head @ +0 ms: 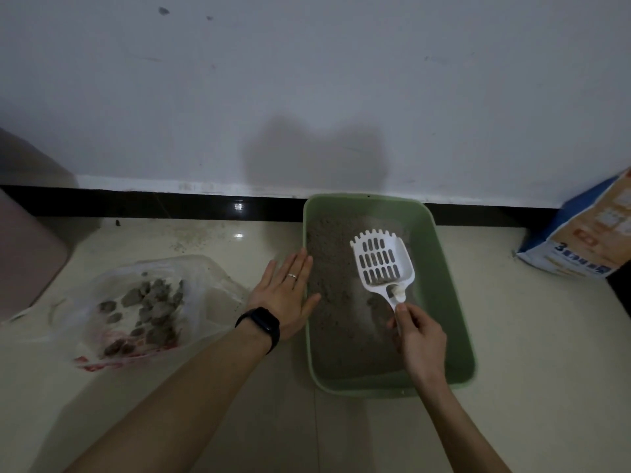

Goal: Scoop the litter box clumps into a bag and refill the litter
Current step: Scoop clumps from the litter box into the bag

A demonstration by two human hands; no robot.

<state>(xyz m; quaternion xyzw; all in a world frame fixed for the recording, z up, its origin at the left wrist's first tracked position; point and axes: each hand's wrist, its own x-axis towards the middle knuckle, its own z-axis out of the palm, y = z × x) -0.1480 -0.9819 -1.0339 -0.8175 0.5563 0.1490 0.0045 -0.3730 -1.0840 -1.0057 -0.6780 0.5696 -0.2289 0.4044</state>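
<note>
- Litter box: the green tray sits on the floor against the wall. Grey litter is spread across its bottom, thin in places.
- Head view, your right hand: its fingers are clamped round the handle of the white scoop. The scoop hangs over the middle of the tray with only a few grey crumbs at the near end of its slots.
- Your left hand lies flat against the tray's left rim, fingers straight and together. It grips nothing.
- Plastic bag: it lies open on the floor just left of that hand. Many clumps are already inside, so the scooping looks well along.
- For this pass, a shallow rake seems the best move. Slide the toothed edge under the litter, lift level, and shake gently over the tray so loose grains fall through before you carry anything across.
- Press the flat palm on the rim as a brace so the tray does not skid on the smooth tile.
- Cross to the bag low and tip the scoop well inside its mouth, since the sides look limp and may fold shut.
- Litter sack: it stands by the wall to the right, well apart from the tray, ready for the refill. Whether it is opened you cannot tell from here.
</note>
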